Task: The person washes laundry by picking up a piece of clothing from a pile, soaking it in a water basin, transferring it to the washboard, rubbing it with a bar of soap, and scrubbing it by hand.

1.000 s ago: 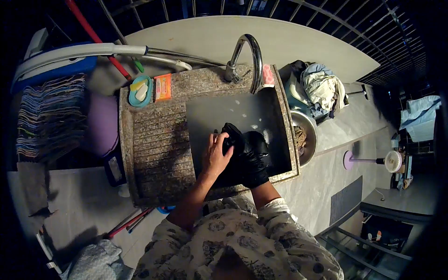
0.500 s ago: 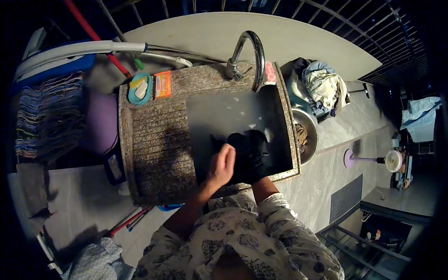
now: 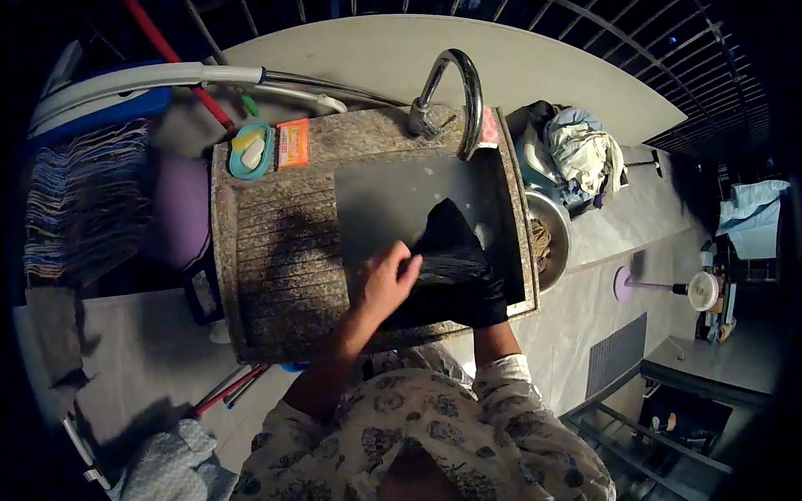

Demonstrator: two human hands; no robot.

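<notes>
A wet black garment (image 3: 447, 250) is stretched over the water-filled basin of a speckled stone sink (image 3: 284, 259). On its left side, my left hand (image 3: 386, 280) is closed, thumb and fingers pinching the garment's edge. Black fabric covers my right hand from the wrist on, so its fingers are hidden; only the bare forearm (image 3: 499, 341) shows below. Cloudy water (image 3: 380, 192) with bits of foam lies around the cloth. A curved metal faucet (image 3: 472, 92) rises over the back right of the basin.
A blue soap dish (image 3: 251, 173) and an orange packet (image 3: 293, 144) sit on the back left rim. Right of the sink are a metal bowl (image 3: 564, 250) and piled clothes (image 3: 581, 150). A striped mop (image 3: 83, 200) and purple bucket (image 3: 180, 213) stand left.
The black garment has risen from a bunched heap into a stretched, peaked shape. My left hand has shifted slightly left, and my right forearm has moved right, its hand still covered.
</notes>
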